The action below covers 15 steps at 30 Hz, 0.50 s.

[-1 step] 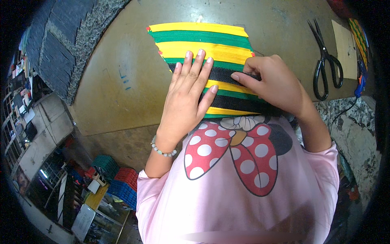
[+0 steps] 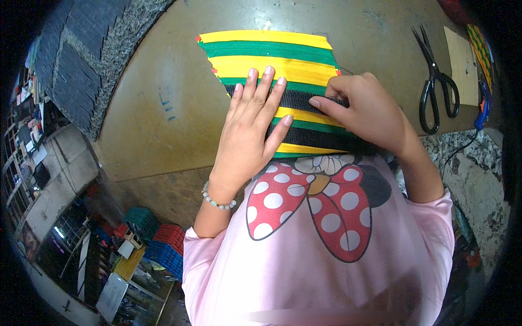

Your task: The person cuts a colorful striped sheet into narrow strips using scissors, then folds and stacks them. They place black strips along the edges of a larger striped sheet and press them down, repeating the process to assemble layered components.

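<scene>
A panel of yellow, green and black strips (image 2: 272, 51) lies on a brown board (image 2: 163, 108) in front of me. My left hand (image 2: 251, 127) rests flat on the panel's middle, fingers stretched and slightly apart, with a bead bracelet on its wrist. My right hand (image 2: 367, 111) is curled over the panel's right edge. Its fingertips pinch the upper black strip (image 2: 296, 99) there. A second black strip (image 2: 310, 138) runs lower down, partly under both hands. The panel's near edge meets my pink shirt.
Black scissors (image 2: 435, 81) lie shut on the board to the right, beside a tan cardboard piece (image 2: 465, 62). A blue tool with a black cable (image 2: 483, 108) sits at the far right edge. Coloured crates (image 2: 157, 239) stand on the floor lower left. Dark grey slabs (image 2: 70, 70) are at upper left.
</scene>
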Each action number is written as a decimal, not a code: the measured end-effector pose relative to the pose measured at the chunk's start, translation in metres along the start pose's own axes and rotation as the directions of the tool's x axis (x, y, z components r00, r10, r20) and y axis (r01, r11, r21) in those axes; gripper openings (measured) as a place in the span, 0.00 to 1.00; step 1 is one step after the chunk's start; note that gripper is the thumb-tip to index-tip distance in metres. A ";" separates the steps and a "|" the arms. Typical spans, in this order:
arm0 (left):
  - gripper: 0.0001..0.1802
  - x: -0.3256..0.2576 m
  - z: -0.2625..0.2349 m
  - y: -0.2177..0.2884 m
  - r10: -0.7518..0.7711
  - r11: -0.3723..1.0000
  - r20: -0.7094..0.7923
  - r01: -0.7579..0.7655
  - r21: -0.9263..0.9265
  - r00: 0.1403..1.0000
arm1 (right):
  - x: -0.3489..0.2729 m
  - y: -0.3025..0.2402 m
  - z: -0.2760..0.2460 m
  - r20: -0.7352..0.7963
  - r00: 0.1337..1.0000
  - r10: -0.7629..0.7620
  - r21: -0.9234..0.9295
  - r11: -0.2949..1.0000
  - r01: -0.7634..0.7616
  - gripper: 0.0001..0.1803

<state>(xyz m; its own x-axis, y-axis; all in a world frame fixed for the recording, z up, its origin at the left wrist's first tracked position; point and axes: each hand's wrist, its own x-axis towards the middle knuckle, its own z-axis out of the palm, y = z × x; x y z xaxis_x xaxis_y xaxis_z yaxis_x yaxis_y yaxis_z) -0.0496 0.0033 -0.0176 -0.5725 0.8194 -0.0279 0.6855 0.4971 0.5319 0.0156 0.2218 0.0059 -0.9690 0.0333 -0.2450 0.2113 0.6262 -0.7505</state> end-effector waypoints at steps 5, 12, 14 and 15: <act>0.26 0.000 -0.002 0.000 0.037 0.999 0.007 -0.037 -0.001 0.999 | 0.003 0.001 -0.004 0.083 0.994 0.070 -0.039 0.997 -0.067 0.18; 0.25 0.000 -0.001 0.000 0.033 0.999 0.002 -0.033 0.020 0.999 | 0.004 0.000 -0.004 0.071 0.994 0.085 -0.059 0.995 -0.081 0.17; 0.25 0.001 -0.003 0.003 0.031 0.999 0.008 -0.031 0.028 0.999 | 0.004 0.001 -0.003 0.069 0.996 0.062 -0.092 0.994 -0.055 0.17; 0.25 0.002 -0.004 0.005 0.032 0.998 -0.004 -0.031 0.055 0.999 | 0.004 0.002 -0.002 0.053 0.998 0.047 -0.096 0.995 -0.042 0.17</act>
<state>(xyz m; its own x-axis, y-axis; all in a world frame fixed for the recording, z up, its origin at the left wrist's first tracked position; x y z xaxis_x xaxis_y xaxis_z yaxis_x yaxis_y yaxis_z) -0.0488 0.0061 -0.0118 -0.5522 0.8337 -0.0080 0.7270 0.4862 0.4849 0.0121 0.2243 0.0047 -0.9499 0.0216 -0.3117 0.2382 0.6958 -0.6776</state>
